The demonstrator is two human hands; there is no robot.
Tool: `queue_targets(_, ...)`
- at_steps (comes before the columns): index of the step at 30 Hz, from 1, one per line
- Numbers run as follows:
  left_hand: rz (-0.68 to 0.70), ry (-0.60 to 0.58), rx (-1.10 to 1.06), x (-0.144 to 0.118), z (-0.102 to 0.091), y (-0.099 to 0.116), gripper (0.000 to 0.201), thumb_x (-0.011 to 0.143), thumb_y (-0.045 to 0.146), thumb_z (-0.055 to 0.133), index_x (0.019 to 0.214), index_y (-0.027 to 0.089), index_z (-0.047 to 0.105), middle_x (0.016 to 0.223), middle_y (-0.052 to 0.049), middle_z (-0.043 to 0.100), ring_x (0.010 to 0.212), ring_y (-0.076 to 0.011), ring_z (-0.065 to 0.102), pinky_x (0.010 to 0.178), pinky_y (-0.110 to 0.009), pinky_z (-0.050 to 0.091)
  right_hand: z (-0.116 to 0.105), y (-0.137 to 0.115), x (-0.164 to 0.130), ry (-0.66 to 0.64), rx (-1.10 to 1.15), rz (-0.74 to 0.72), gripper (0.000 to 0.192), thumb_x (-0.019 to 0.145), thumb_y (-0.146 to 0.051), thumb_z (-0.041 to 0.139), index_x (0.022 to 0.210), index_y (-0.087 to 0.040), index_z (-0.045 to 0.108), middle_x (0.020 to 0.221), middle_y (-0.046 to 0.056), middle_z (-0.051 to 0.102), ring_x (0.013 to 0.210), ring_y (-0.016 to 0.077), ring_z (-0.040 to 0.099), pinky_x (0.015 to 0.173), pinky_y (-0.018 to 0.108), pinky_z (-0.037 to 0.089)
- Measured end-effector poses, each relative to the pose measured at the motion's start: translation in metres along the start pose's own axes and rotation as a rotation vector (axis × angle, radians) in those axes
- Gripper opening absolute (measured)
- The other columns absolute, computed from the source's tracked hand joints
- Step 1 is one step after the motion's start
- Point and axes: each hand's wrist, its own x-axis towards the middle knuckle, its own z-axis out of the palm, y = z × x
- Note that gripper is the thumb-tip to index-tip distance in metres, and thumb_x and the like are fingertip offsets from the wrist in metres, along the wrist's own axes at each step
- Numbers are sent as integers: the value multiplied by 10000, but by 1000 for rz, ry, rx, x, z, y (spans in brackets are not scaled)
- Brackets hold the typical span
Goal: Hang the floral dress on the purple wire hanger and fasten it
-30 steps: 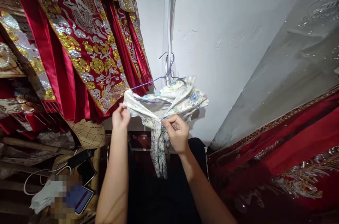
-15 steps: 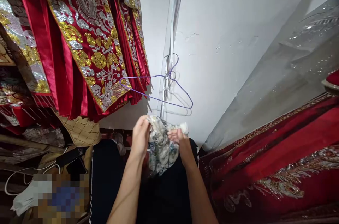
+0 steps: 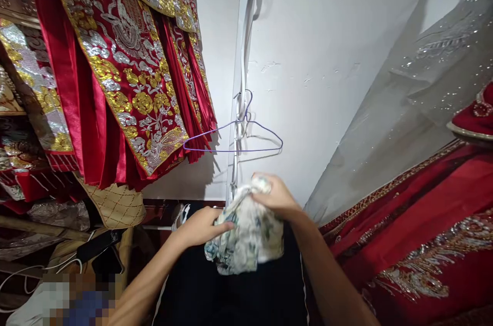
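Note:
A bunched piece of light patterned cloth (image 3: pixel 246 236) hangs between my hands, in front of dark trousers; its kind of garment cannot be made out. My left hand (image 3: pixel 204 226) grips its left side, the thumb lying over the fabric. At the cloth's upper right, my right hand (image 3: pixel 275 195) is closed around a fold, with some fingers hidden behind it. Above both hands, apart from them, a bare purple wire hanger (image 3: pixel 262 149) hangs by its hook on a white strap or cord (image 3: pixel 243 69) along the wall.
Red embroidered garments (image 3: pixel 127 74) with gold and silver sequins hang at the left. On the right are a sheer sparkly fabric (image 3: pixel 370 120) and red beaded clothing (image 3: pixel 416 218). White cables (image 3: pixel 42 267) and a dark phone-like slab (image 3: pixel 108 263) lie at lower left.
The cloth has been turned and gathered differently. My left hand has moved lower, my right hand up along the cloth's top edge. The hanger has swung to a more level position.

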Motion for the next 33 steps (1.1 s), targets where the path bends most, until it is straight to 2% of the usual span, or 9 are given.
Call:
queue_targets(3,-108,89,236,-11,-17,-23,357,931,516,508,835,201,648,789,-39,695,724,-218,633,645,-271,384,-24,3,48,326,-127,-206,293,709,-237,687,996,-186,659,953,46,690,837,207,624,803,333,488)
queue_targets(6,-170,142,410,-18,-46,-34,385,957,496,451,778,207,632,747,-66,692,705,-234,642,627,-284,365,-21,27,91,229,-134,-164,311,759,-285,611,1051,-206,685,1055,69,701,1006,233,628,950,372,461)
queue_targets(9,-234,142,503,-19,-71,-37,455,967,509,419,699,199,617,726,-94,689,688,-248,650,630,-304,390,-7,55,109,154,-109,-66,248,765,-316,557,927,-199,703,920,58,717,924,232,632,900,373,481)
queue_targets(11,-227,170,504,-17,-83,-36,424,958,490,446,730,196,647,819,-112,717,762,-257,676,677,-314,441,-6,66,104,181,-101,-55,220,747,-317,535,838,-184,685,794,40,690,800,217,606,786,344,486)
queue_targets(14,-104,269,469,-11,-100,-28,365,963,439,449,856,195,700,1040,-119,727,951,-261,685,831,-334,503,-25,67,82,205,-107,-73,146,720,-306,542,693,-183,618,672,11,608,683,180,528,658,288,424)
queue_targets(20,123,518,474,5,-129,6,296,926,344,486,948,169,722,1381,-112,575,1261,-290,569,1093,-406,451,-71,33,43,154,-241,-111,92,718,-247,542,665,-183,583,605,-22,508,614,144,438,576,260,321)
queue_targets(23,170,591,489,3,-137,21,276,901,325,513,985,183,734,1400,-87,565,1285,-297,555,1114,-415,441,-71,20,36,164,-273,-106,77,716,-225,530,677,-185,583,608,-28,500,606,140,435,574,260,308)
queue_targets(26,174,573,487,-6,-140,27,274,910,325,507,999,200,734,1392,-64,583,1258,-282,581,1099,-400,454,-63,17,34,171,-291,-85,95,723,-231,525,683,-186,598,615,-26,524,606,143,445,585,265,319)
queue_targets(33,63,531,520,-26,-147,18,229,861,380,584,752,195,662,1409,-90,585,1217,-336,609,1032,-439,500,-47,23,34,135,-249,-61,83,719,-234,553,699,-185,616,648,-15,576,641,160,500,599,260,340)
